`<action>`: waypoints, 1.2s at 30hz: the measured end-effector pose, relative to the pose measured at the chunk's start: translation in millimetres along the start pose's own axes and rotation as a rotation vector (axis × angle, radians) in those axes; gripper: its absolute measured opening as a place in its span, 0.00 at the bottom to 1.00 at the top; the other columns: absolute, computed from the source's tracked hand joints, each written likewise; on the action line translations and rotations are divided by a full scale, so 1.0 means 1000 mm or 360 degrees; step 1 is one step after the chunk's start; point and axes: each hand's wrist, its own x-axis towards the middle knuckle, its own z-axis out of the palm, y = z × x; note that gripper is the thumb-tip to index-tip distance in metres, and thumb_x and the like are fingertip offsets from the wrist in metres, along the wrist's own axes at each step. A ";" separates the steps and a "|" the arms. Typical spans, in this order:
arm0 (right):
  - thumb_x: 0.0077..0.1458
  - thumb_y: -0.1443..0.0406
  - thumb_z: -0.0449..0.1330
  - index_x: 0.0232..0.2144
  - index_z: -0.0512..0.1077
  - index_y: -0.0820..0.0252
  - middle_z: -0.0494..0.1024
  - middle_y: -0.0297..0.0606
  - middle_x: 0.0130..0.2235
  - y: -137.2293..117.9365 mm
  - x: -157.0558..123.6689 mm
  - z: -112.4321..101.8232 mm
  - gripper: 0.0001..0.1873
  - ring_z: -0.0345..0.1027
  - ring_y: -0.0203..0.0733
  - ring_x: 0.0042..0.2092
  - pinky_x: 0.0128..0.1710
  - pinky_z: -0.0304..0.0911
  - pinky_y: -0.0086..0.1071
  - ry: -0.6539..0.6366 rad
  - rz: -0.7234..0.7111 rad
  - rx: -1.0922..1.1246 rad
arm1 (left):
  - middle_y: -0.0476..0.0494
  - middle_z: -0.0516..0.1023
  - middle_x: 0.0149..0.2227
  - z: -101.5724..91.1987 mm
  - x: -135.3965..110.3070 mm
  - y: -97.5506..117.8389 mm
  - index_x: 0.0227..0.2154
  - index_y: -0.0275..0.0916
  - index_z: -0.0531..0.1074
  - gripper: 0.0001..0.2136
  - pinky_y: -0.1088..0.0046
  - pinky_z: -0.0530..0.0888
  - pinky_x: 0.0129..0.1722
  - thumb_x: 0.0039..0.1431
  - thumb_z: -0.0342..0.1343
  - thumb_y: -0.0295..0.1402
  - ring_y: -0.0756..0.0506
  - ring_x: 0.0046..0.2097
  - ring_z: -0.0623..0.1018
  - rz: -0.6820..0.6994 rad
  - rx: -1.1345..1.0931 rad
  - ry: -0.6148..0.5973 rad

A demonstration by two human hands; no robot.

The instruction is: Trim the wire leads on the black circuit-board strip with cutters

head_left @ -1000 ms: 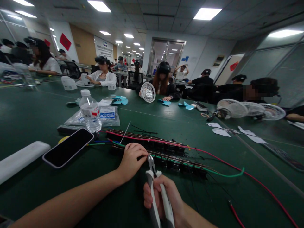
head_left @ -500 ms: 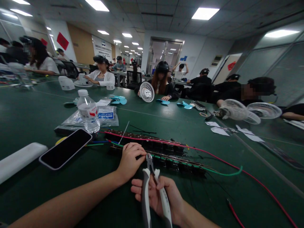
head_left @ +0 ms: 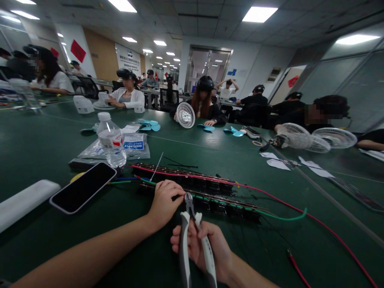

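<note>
Low middle, your right hand (head_left: 221, 250) holds pliers (head_left: 184, 240); left hand (head_left: 166, 200), can't tell. Green wire (head_left: 285, 219) is laid, right end loose.

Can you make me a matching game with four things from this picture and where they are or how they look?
Things:
1. pliers
2. phone
3. bottle
4. green wire

Clues:
A. standing upright and see-through
B. running along the nearer black strip
C. held in the right hand
D. lying flat with its dark face up

Right pairs: 1-C, 2-D, 3-A, 4-B
</note>
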 end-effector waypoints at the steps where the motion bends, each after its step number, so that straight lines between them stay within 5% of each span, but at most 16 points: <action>1: 0.38 0.68 0.51 0.22 0.65 0.64 0.74 0.46 0.39 0.000 0.000 0.000 0.04 0.68 0.48 0.42 0.51 0.52 0.45 -0.0003 0.0000 -0.0006 | 0.51 0.77 0.31 0.000 0.000 0.000 0.25 0.43 0.75 0.04 0.62 0.60 0.45 0.53 0.57 0.31 0.46 0.39 0.71 0.0000 0.0000 0.0001; 24: 0.37 0.68 0.50 0.21 0.61 0.61 0.70 0.40 0.29 0.003 0.002 0.004 0.03 0.64 0.41 0.32 0.37 0.58 0.36 -0.0117 -0.0070 0.0042 | 0.51 0.77 0.31 0.001 -0.001 -0.001 0.24 0.44 0.75 0.04 0.62 0.60 0.45 0.52 0.58 0.30 0.46 0.39 0.71 0.0025 0.0014 0.0012; 36: 0.39 0.68 0.50 0.22 0.64 0.64 0.73 0.50 0.41 0.003 0.000 -0.001 0.05 0.68 0.49 0.42 0.50 0.51 0.43 -0.0056 -0.0037 0.0075 | 0.52 0.77 0.31 0.000 0.000 0.001 0.23 0.43 0.75 0.05 0.61 0.59 0.45 0.51 0.58 0.30 0.46 0.39 0.71 0.0015 -0.0002 0.0017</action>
